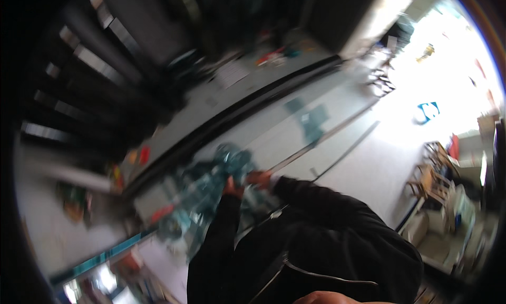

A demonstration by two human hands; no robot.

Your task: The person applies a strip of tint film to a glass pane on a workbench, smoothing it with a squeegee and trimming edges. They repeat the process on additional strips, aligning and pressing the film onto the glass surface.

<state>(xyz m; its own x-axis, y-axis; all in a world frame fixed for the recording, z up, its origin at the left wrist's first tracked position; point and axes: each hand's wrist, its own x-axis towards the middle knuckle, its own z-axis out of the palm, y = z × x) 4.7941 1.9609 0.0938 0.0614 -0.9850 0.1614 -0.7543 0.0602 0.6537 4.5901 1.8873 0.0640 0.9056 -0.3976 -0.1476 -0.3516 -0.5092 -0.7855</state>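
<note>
- Left hand [232, 188] and right hand [258, 179] sit close together; through the blur, I can't tell whether either grasps anything.
- Bluish see-through pieces [231, 156] lie heaped around them.
- Beyond the right: a thin strip [295, 155].

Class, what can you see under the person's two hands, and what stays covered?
Beneath the left hand and right hand is a blurred heap of see-through bluish-green pieces, on a pale surface. The parts directly behind the hands are covered.
</note>
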